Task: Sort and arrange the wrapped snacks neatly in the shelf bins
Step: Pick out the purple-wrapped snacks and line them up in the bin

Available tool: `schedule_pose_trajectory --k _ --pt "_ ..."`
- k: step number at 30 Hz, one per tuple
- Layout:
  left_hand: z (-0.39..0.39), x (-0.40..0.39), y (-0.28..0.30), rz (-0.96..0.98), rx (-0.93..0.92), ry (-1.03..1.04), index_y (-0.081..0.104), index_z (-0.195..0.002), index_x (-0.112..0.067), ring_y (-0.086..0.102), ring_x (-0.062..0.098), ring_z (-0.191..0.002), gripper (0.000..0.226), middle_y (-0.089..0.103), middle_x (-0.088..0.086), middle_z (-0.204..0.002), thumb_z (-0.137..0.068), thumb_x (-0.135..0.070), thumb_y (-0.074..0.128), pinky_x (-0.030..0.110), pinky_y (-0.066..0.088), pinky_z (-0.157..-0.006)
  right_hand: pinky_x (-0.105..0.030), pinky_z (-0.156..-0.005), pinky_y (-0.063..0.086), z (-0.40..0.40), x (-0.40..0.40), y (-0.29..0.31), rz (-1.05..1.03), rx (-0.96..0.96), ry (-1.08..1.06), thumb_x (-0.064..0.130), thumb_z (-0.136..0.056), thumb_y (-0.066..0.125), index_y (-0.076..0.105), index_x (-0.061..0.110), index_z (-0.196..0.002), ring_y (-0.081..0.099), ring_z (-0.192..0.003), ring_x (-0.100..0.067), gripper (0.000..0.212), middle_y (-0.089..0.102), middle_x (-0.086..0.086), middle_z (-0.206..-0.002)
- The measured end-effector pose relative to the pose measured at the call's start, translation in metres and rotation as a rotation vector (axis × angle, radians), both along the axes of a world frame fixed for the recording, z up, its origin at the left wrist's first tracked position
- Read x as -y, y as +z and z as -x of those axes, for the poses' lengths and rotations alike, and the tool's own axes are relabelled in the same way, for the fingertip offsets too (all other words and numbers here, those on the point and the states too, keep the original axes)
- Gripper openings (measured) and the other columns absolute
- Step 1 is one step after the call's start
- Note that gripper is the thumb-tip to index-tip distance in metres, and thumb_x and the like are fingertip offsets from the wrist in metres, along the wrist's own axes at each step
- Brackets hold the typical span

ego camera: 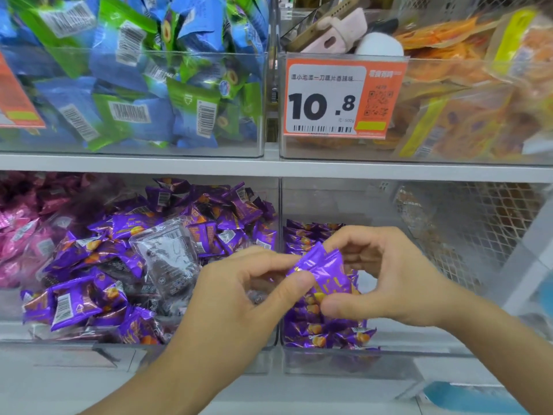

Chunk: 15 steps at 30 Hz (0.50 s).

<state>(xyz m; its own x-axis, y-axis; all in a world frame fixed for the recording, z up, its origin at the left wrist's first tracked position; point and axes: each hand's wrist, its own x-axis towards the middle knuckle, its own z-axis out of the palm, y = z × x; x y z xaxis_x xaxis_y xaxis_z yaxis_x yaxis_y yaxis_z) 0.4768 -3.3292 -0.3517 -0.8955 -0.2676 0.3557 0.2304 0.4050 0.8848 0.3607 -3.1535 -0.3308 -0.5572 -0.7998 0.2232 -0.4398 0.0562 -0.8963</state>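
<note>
Both of my hands hold one purple wrapped snack point(324, 272) above the divider between two lower clear bins. My left hand point(245, 292) pinches its left edge between thumb and fingers. My right hand point(386, 280) pinches its right side and bottom. The lower left bin point(209, 351) holds a loose heap of purple snacks point(89, 265) with a clear dark packet point(167, 259) lying on top. In the lower right bin point(419, 351), purple snacks point(317, 327) sit in tidy rows along its left side.
Pink wrapped snacks point(21, 241) fill the far left of the lower shelf. Upper bins hold blue and green packets point(134, 85) and orange packets point(466, 109), behind an orange price tag point(338, 97) reading 10.8. A white shelf edge point(269, 167) separates the levels.
</note>
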Motion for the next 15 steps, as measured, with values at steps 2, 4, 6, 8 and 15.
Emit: schedule_pose_trajectory --k 2,4,6,8,15 --pt "0.003 0.0 -0.003 0.212 -0.021 0.074 0.071 -0.107 -0.036 0.063 0.001 -0.099 0.037 0.064 -0.019 -0.106 -0.076 -0.057 0.063 0.01 0.045 -0.084 -0.045 -0.083 0.055 0.016 -0.01 -0.002 -0.004 -0.024 -0.064 0.019 -0.058 0.093 0.07 0.02 -0.092 0.068 -0.08 -0.036 0.041 0.074 -0.013 -0.091" --pt "0.008 0.004 -0.003 0.366 0.018 0.108 0.059 -0.124 -0.039 0.05 -0.009 -0.113 0.049 0.051 -0.028 -0.12 -0.079 -0.058 0.064 0.003 0.034 -0.091 -0.035 -0.079 0.055 0.036 -0.023 -0.004 -0.038 -0.091 -0.18 0.011 -0.058 0.095 0.069 0.016 -0.09 0.067 -0.075 -0.025 0.041 0.073 -0.012 -0.089" --pt "0.012 0.011 -0.007 0.429 0.106 0.095 0.042 -0.138 -0.04 0.04 -0.012 -0.119 0.063 0.038 -0.03 -0.132 -0.081 -0.054 0.065 0.005 0.029 -0.095 -0.033 -0.077 0.055 0.06 -0.037 -0.007 -0.148 -0.213 -0.306 0.009 -0.06 0.094 0.068 0.017 -0.09 0.067 -0.074 -0.015 0.04 0.072 -0.007 -0.085" --pt "0.016 0.017 -0.012 0.447 0.153 0.065 0.035 -0.143 -0.039 0.041 -0.009 -0.121 0.068 0.035 -0.029 -0.136 -0.082 -0.05 0.065 0.014 0.033 -0.099 -0.034 -0.076 0.054 0.087 -0.046 -0.012 -0.369 -0.385 -0.43 0.017 -0.06 0.09 0.065 0.025 -0.089 0.067 -0.079 -0.015 0.039 0.07 0.003 -0.086" --pt "0.024 0.024 -0.021 0.388 0.104 -0.036 0.054 -0.132 -0.031 0.052 -0.008 -0.114 0.054 0.043 -0.03 -0.129 -0.083 -0.053 0.059 0.007 0.042 -0.095 -0.024 -0.068 0.043 0.146 -0.047 -0.054 -0.817 -0.394 -0.41 0.02 -0.066 0.087 0.063 0.02 -0.106 0.059 -0.089 -0.02 0.046 0.061 0.001 -0.102"
